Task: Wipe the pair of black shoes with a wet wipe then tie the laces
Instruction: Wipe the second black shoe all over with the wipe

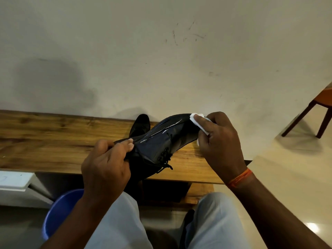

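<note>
Head view, looking down over both forearms. Left hand [106, 166] curled tight on the heel end of a black shoe [161, 142], fingertips pinching the edge of the opening, thumb side hidden under the knuckles. Shoe lifted off the bench [45, 141] and turned on its side, toe pointing up and right, sole edge catching pale streaks of light. Right hand [218, 141] clamped over the toe, fingers pressing a white wet wipe [199, 122] against the tip; only a folded corner and a lower scrap of the wipe showing past the fingers. Orange thread band [239, 178] round the right wrist.

Laces [164, 163] hanging loose and untied from the eyelets at the lower side of the held shoe. Second shoe [141, 125] lying on the bench behind the first, close to the wall, mostly covered; only its rounded dark end visible, laces out of sight.

Bench of warm brown wood grain, set against a scuffed off-white wall [161, 51]. Pale trousers [215, 221] at the bottom edge, a blue bucket [61, 212] partly hidden by the left forearm, a white object at the left cut off by the frame. Glossy cream floor at right, with legs of a brown chair [316, 112] cut off at the corner.
</note>
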`<state>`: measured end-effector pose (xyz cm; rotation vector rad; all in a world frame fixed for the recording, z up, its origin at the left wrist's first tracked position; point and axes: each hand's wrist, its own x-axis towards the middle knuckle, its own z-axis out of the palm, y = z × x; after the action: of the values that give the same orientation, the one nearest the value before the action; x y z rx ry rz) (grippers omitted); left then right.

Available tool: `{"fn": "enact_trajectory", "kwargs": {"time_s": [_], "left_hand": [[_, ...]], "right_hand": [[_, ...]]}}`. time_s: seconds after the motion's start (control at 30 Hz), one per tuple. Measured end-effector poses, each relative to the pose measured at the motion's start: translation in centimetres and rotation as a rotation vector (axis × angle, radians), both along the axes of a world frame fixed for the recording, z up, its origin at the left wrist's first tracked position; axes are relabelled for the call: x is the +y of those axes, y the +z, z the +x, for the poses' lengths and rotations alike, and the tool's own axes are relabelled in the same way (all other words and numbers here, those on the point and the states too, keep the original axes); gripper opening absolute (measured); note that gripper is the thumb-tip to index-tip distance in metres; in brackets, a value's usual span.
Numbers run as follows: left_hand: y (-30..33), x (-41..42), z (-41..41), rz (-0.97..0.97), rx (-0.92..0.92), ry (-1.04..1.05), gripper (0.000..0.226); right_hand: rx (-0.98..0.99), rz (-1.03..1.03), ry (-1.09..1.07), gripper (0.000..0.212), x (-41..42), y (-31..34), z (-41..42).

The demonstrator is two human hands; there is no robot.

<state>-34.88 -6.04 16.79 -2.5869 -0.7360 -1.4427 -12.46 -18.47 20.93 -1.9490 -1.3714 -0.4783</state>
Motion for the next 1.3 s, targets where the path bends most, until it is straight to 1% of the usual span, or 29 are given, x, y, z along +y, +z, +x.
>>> {"fn": "enact_trajectory", "kwargs": {"time_s": [0.13,0.23,0.33,0.43,0.53,0.67,0.77,0.93,1.0,1.07,1.17,1.3], "left_hand": [[0.0,-0.5,0.3,0.107,-0.032,0.001,0.027],[0.0,-0.7,0.6,0.132,-0.036,-0.033,0.029],[-0.1,-0.7,0.7,0.15,-0.034,-0.046,0.027],[-0.2,-0.7,0.6,0.163,-0.022,-0.044,0.024],[-0.1,-0.6,0.4,0.163,-0.004,-0.032,0.026],[0.0,-0.5,0.2,0.143,0.013,-0.031,0.029],[0.1,-0.5,0.3,0.132,0.006,-0.029,0.025],[-0.2,-0.6,0.6,0.12,0.003,-0.054,0.015],[-0.2,-0.6,0.6,0.121,0.01,-0.059,0.016],[-0.2,-0.7,0.5,0.124,0.011,-0.061,0.019],[0.0,-0.6,0.4,0.124,0.008,-0.066,0.022],[0.1,-0.5,0.5,0.117,-0.003,-0.065,0.021]], "right_hand": [[0.017,-0.008,-0.017,0.039,0.1,-0.1,0.0],[0.009,-0.001,-0.003,0.039,0.5,0.0,-0.5],[-0.002,0.004,0.03,0.038,0.9,0.2,-1.4],[-0.021,-0.032,0.099,0.039,1.1,0.1,-2.5],[-0.056,-0.084,0.128,0.038,0.9,0.2,-2.6],[-0.092,-0.086,0.02,0.035,1.0,1.0,-0.6],[-0.085,-0.087,-0.001,0.033,1.1,1.0,-0.1],[-0.109,-0.161,0.103,0.038,1.4,0.5,-1.9],[-0.132,-0.193,0.165,0.039,1.5,0.4,-2.8],[-0.138,-0.208,0.179,0.038,1.5,0.6,-2.9],[-0.138,-0.182,0.112,0.034,1.5,1.0,-1.9],[-0.143,-0.185,0.065,0.034,1.6,1.0,-1.6]]}}
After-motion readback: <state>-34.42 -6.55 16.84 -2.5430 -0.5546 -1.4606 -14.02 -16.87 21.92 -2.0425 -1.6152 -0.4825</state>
